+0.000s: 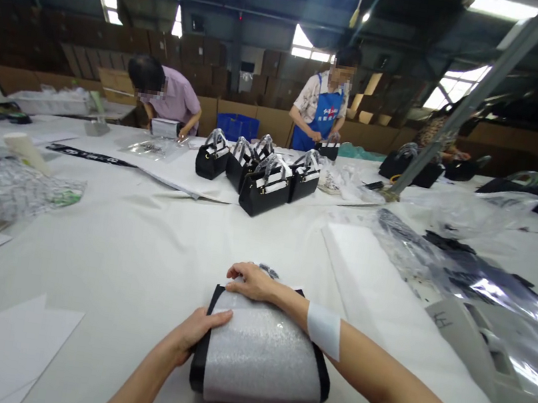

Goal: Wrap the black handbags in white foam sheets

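A black handbag lies flat on the white table just in front of me, with a sheet of white foam wrap over its top face. My left hand grips the bag's left edge, thumb on the foam. My right hand presses down on the far edge of the foam, fingers flat and spread. A white band sits on my right forearm.
Several finished black-and-white handbags stand at the table's middle. Clear plastic bags lie at left, and plastic film and dark straps at right. Two people work at the far side. A slanted metal pole rises at right.
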`<action>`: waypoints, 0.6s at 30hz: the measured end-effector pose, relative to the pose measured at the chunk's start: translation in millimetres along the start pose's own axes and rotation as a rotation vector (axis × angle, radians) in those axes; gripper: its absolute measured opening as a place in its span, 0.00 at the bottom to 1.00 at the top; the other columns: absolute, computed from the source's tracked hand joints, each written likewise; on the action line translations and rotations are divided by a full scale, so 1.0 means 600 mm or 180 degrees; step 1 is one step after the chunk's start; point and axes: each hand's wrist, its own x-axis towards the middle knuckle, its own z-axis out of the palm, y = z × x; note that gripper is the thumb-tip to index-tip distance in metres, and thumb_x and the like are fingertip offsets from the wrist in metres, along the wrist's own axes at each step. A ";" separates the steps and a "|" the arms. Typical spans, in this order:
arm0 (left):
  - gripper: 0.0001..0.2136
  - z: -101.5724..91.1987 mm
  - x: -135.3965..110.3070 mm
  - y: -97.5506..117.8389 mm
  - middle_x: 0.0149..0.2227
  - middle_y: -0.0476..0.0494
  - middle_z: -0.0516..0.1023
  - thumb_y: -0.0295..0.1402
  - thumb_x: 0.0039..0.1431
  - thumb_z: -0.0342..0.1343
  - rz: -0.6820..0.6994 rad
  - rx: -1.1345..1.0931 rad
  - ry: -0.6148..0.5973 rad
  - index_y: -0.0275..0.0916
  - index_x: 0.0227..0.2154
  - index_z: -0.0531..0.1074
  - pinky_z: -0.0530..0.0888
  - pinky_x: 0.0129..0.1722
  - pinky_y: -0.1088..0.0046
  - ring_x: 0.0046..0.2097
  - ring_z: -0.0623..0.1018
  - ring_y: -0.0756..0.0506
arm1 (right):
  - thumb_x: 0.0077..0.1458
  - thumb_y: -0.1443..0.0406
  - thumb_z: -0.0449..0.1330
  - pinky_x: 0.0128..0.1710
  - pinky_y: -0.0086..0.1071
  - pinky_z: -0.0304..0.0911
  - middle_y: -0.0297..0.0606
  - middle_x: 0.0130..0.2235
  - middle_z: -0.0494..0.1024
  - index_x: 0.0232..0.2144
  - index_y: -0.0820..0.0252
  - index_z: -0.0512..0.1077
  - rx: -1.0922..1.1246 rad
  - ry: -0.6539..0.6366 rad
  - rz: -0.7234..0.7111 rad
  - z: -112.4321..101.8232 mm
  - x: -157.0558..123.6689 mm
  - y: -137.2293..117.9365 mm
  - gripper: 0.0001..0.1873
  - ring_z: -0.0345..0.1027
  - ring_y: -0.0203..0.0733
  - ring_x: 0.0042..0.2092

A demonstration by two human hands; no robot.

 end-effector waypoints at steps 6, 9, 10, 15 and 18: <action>0.26 0.010 -0.010 -0.015 0.33 0.40 0.80 0.49 0.45 0.65 0.0061 0.0051 0.0127 0.30 0.38 0.75 0.71 0.32 0.74 0.31 0.76 0.46 | 0.64 0.49 0.39 0.50 0.41 0.62 0.52 0.51 0.73 0.55 0.64 0.64 0.0166 0.1136 0.0867 -0.094 -0.139 0.034 0.31 0.67 0.48 0.51; 0.24 0.012 -0.010 -0.015 0.32 0.41 0.79 0.48 0.45 0.64 0.0140 0.0049 0.0202 0.30 0.37 0.75 0.70 0.30 0.74 0.30 0.75 0.47 | 0.52 0.42 0.55 0.55 0.46 0.58 0.58 0.55 0.70 0.61 0.69 0.57 0.0212 0.1361 0.1757 -0.083 -0.235 0.038 0.45 0.66 0.57 0.54; 0.24 0.014 -0.010 -0.013 0.32 0.40 0.79 0.48 0.45 0.65 0.0164 0.0049 0.0212 0.30 0.37 0.75 0.70 0.30 0.74 0.29 0.75 0.47 | 0.49 0.41 0.56 0.55 0.47 0.59 0.59 0.53 0.72 0.61 0.71 0.57 0.0344 0.1255 0.2017 -0.069 -0.257 0.037 0.49 0.67 0.58 0.53; 0.22 0.010 0.011 0.005 0.30 0.41 0.78 0.45 0.41 0.66 0.0150 0.0070 0.0231 0.31 0.34 0.76 0.70 0.30 0.74 0.29 0.74 0.48 | 0.48 0.38 0.53 0.52 0.41 0.65 0.46 0.48 0.78 0.48 0.61 0.74 0.1733 0.0809 0.2024 -0.004 -0.271 0.031 0.39 0.70 0.56 0.51; 0.23 -0.003 0.035 0.011 0.22 0.47 0.71 0.48 0.37 0.67 -0.0050 0.0133 0.0236 0.33 0.31 0.73 0.64 0.20 0.75 0.22 0.68 0.50 | 0.45 0.38 0.55 0.44 0.40 0.70 0.45 0.42 0.81 0.43 0.61 0.77 0.2093 0.0865 0.2168 -0.004 -0.251 0.028 0.37 0.74 0.57 0.46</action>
